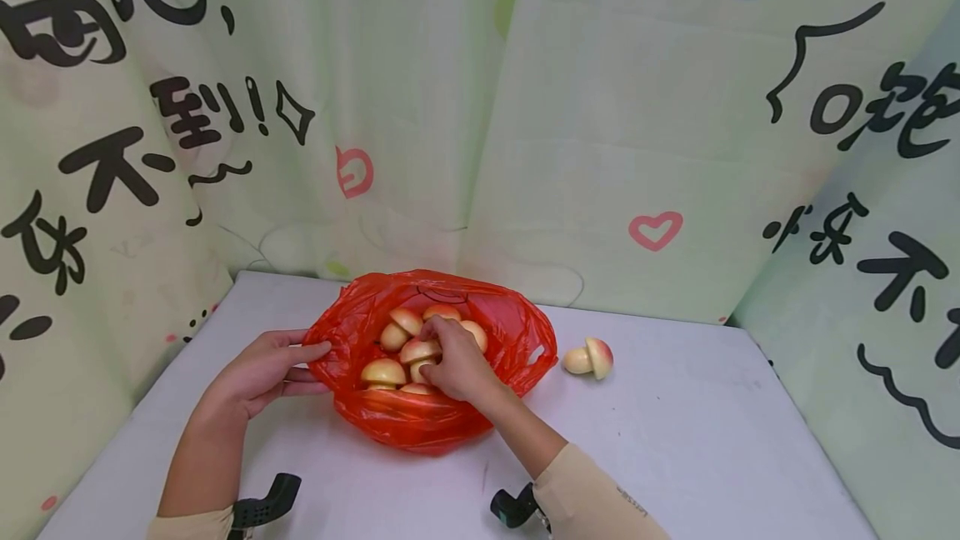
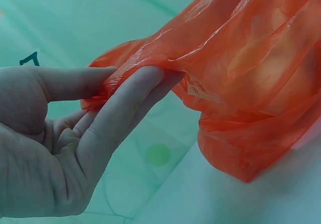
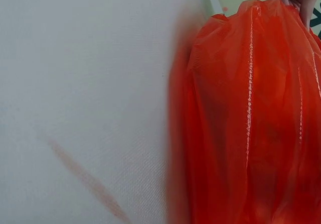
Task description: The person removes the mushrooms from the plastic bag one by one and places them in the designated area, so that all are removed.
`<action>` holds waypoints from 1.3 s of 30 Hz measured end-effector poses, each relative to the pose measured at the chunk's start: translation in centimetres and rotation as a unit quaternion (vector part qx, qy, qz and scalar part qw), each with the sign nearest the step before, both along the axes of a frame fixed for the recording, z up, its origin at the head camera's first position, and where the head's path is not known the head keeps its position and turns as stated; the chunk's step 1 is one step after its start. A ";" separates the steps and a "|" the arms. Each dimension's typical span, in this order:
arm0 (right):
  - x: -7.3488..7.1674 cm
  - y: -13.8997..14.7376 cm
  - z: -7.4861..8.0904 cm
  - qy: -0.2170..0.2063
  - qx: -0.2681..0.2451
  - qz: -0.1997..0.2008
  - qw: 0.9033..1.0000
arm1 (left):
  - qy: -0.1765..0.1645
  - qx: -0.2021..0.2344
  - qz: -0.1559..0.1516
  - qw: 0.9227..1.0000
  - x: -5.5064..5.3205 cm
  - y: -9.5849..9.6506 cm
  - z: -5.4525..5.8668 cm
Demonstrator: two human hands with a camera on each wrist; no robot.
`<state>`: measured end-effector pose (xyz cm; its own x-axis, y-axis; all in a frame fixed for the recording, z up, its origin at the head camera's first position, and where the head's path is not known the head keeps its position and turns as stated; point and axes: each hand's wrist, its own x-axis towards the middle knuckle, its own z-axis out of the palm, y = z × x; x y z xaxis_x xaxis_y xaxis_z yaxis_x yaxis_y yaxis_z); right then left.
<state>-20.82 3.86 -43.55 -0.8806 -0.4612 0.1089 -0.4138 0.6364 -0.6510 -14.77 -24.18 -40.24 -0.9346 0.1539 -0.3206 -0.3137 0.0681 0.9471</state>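
Note:
A red plastic bag (image 1: 435, 423) lies with its mouth open on the table, holding several glossy yellow mushrooms with reddish caps (image 1: 383, 372). My left hand (image 1: 266, 373) pinches the bag's left rim between thumb and fingers; in the left wrist view the thin red film (image 2: 135, 58) passes between them. Reaching into the bag, my right hand (image 1: 459, 363) has its thumb and fingers around a mushroom (image 1: 418, 351) in the middle of the pile. In the right wrist view the bag's side (image 3: 251, 108) hides this hand's fingers.
One more mushroom (image 1: 590, 358) lies on the white table (image 1: 675, 440) just right of the bag. Pale green curtains (image 1: 570, 107) with printed black characters enclose the table at the back and both sides.

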 end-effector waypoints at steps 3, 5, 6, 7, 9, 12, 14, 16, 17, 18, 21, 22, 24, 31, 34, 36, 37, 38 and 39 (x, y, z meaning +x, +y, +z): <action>0.0 0.0 0.0 0.004 0.004 0.000 1.000 | 0.001 0.000 0.000 1.000 0.0 0.0 0.0; 0.0 -0.1 0.0 0.002 0.004 0.000 1.000 | 0.001 0.000 0.001 1.000 0.0 0.0 0.0; 0.0 -0.1 0.0 0.000 0.003 0.000 1.000 | 0.001 0.000 0.001 1.000 0.0 0.0 0.0; 0.0 -0.1 0.0 -0.003 0.004 -0.001 1.000 | 0.001 0.001 0.001 1.000 0.0 0.0 0.0; 0.0 -0.1 0.0 -0.008 0.002 0.000 1.000 | 0.001 0.000 0.001 1.000 0.0 -0.1 -0.1; 0.1 -0.1 0.1 -0.009 0.000 0.004 1.000 | 0.002 0.001 0.001 1.000 -0.1 -0.1 -0.1; 0.2 -0.1 0.1 -0.008 0.001 0.007 1.000 | 0.003 0.002 0.001 1.000 -0.1 -0.1 -0.1; 0.2 -0.1 0.1 -0.006 0.000 0.009 1.000 | 0.003 0.002 0.002 1.000 -0.1 -0.1 -0.1; 0.2 -0.1 0.1 -0.006 0.000 0.010 1.000 | 0.003 0.002 0.002 1.000 -0.1 -0.1 -0.1; 0.3 0.0 0.1 -0.005 -0.001 0.011 1.000 | 0.003 0.001 0.003 1.000 -0.1 -0.1 -0.1; 0.3 -0.1 0.1 -0.002 -0.002 0.013 1.000 | 0.002 0.000 0.004 1.000 -0.1 0.0 0.0; 0.3 -0.1 0.1 -0.002 -0.002 0.013 1.000 | 0.002 0.000 0.004 1.000 -0.1 0.0 0.0; 0.3 -0.2 0.2 -0.001 0.001 0.013 1.000 | 0.002 -0.001 0.005 1.000 -0.1 0.0 0.0; 0.3 -0.5 0.2 -0.008 0.019 0.006 1.000 | 0.001 -0.004 0.008 1.000 0.0 0.1 0.0; 0.3 -0.6 0.2 -0.011 0.024 0.006 1.000 | 0.002 -0.006 0.008 1.000 0.0 0.2 0.1; 0.3 -0.6 0.1 -0.012 0.025 0.006 1.000 | 0.003 -0.007 0.008 1.000 0.0 0.2 0.1; 0.3 -0.6 0.1 -0.013 0.025 0.006 1.000 | 0.003 -0.008 0.008 1.000 0.1 0.2 0.1; 0.3 -0.6 0.1 -0.014 0.026 0.005 1.000 | 0.003 -0.008 0.008 1.000 0.1 0.2 0.1; 0.3 -0.6 0.1 -0.014 0.026 0.004 1.000 | 0.003 -0.008 0.008 1.000 0.1 0.2 0.1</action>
<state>-20.54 3.23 -43.41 -0.8790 -0.4730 0.0600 -0.4015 0.6665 -0.6282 -14.67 -24.02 -40.11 -0.9389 0.1331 -0.3174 -0.3092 0.0786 0.9477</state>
